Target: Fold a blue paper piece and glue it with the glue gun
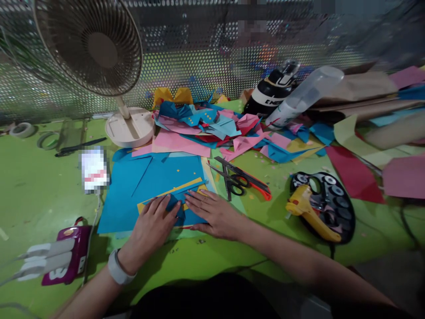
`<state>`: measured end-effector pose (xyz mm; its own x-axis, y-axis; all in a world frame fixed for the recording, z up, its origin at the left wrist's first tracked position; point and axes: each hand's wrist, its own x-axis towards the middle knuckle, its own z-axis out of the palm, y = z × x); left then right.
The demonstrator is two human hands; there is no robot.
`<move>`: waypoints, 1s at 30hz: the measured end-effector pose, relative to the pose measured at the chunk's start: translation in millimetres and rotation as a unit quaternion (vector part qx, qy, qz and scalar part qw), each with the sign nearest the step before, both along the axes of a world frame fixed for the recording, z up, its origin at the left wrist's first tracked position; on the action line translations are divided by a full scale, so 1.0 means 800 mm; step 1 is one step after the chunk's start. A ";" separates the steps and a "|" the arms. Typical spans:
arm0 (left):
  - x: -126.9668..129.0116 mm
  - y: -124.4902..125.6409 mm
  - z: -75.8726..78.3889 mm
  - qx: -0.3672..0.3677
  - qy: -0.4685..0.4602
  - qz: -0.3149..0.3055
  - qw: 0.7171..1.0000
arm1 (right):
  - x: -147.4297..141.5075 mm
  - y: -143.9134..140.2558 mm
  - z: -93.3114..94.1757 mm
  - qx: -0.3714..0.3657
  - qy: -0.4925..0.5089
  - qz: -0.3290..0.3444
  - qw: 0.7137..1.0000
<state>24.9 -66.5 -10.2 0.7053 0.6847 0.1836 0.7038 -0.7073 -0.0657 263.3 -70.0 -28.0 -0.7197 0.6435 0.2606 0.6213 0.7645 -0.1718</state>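
Blue paper (pixel 156 181) lies flat on the green desk (pixel 40 195), pressed under both hands. Left hand (pixel 151 226) and right hand (pixel 215 215) rest open, fingers spread, fingertips nearly meeting on a folded blue piece. Scissors (pixel 237 179) lie just beyond the right hand; a glue gun (pixel 307 210) sits farther right. A fan (pixel 99 57) stands beyond the left hand.

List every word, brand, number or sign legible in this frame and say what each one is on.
"3" or "B": one large pale character on the purple power strip; cannot tell which.
White lettering on the black shoe: blurred, not readable.
Print on the white bottle: too small to read.
Pixelated white object beside the blue paper: nothing readable.
Nothing else carries text.
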 end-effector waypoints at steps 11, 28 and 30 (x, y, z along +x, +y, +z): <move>0.005 0.000 0.000 -0.008 -0.038 -0.006 0.999 | 0.000 0.005 -0.003 0.018 0.011 0.015 1.000; 0.014 0.000 -0.002 0.004 0.002 -0.022 1.000 | 0.008 0.006 0.019 0.017 0.057 -0.090 0.994; 0.014 0.001 -0.002 0.006 -0.003 -0.023 1.000 | 0.004 0.010 0.034 -0.070 0.082 -0.180 0.978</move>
<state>36.2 -65.8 -11.7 0.7345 0.6498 0.1958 0.6713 -0.7379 -0.0695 266.6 -61.8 -0.6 -0.3955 0.8851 0.2453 0.8014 0.4630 -0.3786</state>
